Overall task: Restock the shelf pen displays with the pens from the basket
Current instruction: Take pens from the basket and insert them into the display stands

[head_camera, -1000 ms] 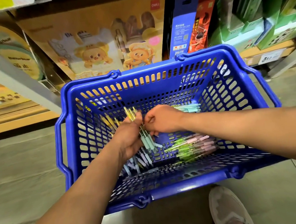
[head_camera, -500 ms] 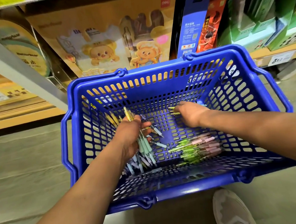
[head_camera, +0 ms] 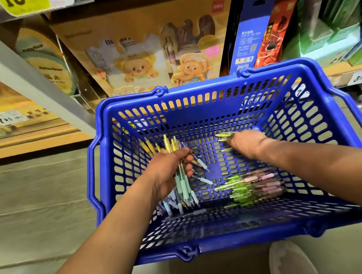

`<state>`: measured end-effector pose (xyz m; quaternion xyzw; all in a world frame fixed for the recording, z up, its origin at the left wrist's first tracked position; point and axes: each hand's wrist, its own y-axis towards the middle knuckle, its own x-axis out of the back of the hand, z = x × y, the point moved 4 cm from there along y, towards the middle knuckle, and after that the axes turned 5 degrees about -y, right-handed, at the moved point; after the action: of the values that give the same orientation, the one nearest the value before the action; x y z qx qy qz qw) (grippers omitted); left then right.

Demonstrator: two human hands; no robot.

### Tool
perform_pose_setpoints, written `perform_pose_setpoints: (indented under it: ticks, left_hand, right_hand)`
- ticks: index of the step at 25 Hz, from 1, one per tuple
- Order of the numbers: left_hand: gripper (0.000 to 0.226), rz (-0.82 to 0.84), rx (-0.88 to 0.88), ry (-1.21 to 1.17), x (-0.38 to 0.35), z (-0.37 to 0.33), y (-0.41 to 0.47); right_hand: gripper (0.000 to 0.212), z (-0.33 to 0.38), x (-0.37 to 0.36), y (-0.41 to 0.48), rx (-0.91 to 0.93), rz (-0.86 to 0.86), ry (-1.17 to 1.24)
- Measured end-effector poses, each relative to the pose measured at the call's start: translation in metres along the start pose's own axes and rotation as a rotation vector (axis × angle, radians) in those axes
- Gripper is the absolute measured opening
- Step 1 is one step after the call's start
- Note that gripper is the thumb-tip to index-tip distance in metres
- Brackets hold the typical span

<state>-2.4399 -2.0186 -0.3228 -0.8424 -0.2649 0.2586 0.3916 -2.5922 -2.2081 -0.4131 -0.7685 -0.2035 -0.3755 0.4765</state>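
A blue plastic basket point(head_camera: 195, 110) stands on the floor in front of the shelves. Inside it, my left hand point(head_camera: 168, 171) is shut on a bundle of pens point(head_camera: 182, 185) with yellow tops and pale green grips. My right hand point(head_camera: 246, 143) lies near the far right of the basket floor, its fingers closed over a few yellow-green pens point(head_camera: 223, 135). A loose pile of green and pink pens point(head_camera: 254, 185) rests on the basket floor below my right wrist. Two or three single pens point(head_camera: 201, 165) lie between my hands.
Low shelves behind the basket hold cartoon-bear display boxes point(head_camera: 145, 58), a blue package point(head_camera: 251, 33) and green boxes point(head_camera: 337, 17). Price tags point(head_camera: 8, 118) line the shelf edge. A grey shelf upright point(head_camera: 25, 86) slants at left. My shoe point(head_camera: 289, 261) is beside the basket's near edge.
My right hand left my left hand and moved to the basket's far right, onto the yellow-green pens. My left hand keeps its bundle. The view shifted slightly left.
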Motion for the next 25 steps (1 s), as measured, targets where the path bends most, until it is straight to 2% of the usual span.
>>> perform_pose_setpoints:
  ticks: [2, 4, 6, 8, 10, 14, 15, 17, 18, 19, 21, 22, 23, 25]
  left_hand:
    - [0.025, -0.011, 0.000, -0.030, -0.003, 0.000, -0.002]
    - [0.023, -0.056, 0.003, -0.070, -0.004, 0.001, 0.000]
    - [0.021, -0.111, -0.006, -0.094, -0.004, 0.001, 0.004]
    - [0.021, -0.150, -0.030, -0.087, -0.005, 0.000, 0.008]
    - [0.024, -0.170, -0.042, -0.079, -0.010, 0.000, 0.011]
    - [0.056, -0.135, -0.047, -0.066, -0.026, 0.002, 0.009]
    - [0.060, -0.144, -0.071, -0.064, -0.026, 0.003, 0.011]
    - [0.053, -0.178, -0.111, -0.043, -0.022, 0.001, 0.011]
    - [0.046, -0.186, -0.125, -0.046, -0.020, -0.001, 0.011]
    - [0.040, -0.187, -0.131, -0.053, -0.017, -0.002, 0.011]
    - [0.043, -0.193, -0.128, -0.075, -0.010, -0.003, 0.012]
    - [0.044, -0.186, -0.127, -0.082, -0.009, -0.004, 0.012]
    - [0.045, -0.168, -0.124, -0.090, -0.009, -0.005, 0.010]
    - [0.043, -0.125, -0.109, -0.107, -0.009, -0.006, 0.008]
  right_hand:
    - [0.040, -0.003, 0.004, -0.004, 0.015, 0.011, 0.051]
    - [0.025, -0.007, 0.018, -0.007, 0.031, 0.003, 0.250]
    - [0.014, -0.004, 0.036, -0.011, 0.039, -0.049, 0.578]
    - [0.025, 0.008, 0.058, -0.022, 0.051, -0.094, 0.961]
    - [0.026, 0.026, 0.071, -0.033, 0.060, -0.074, 1.277]
    - [0.015, 0.052, 0.078, -0.047, 0.116, -0.095, 1.469]
    - [0.018, 0.054, 0.077, -0.051, 0.196, -0.060, 1.534]
    - [0.026, 0.052, 0.071, -0.055, 0.303, 0.048, 1.695]
    - [0.026, 0.048, 0.066, -0.053, 0.293, 0.074, 1.711]
    - [0.024, 0.041, 0.058, -0.047, 0.248, 0.051, 1.629]
    - [0.024, 0.021, 0.043, -0.033, 0.095, -0.058, 1.130]
    - [0.031, 0.012, 0.035, -0.025, 0.028, -0.087, 0.868]
    - [0.038, 0.004, 0.028, -0.019, -0.017, -0.093, 0.689]
    - [0.050, -0.005, 0.015, -0.013, -0.050, -0.053, 0.523]
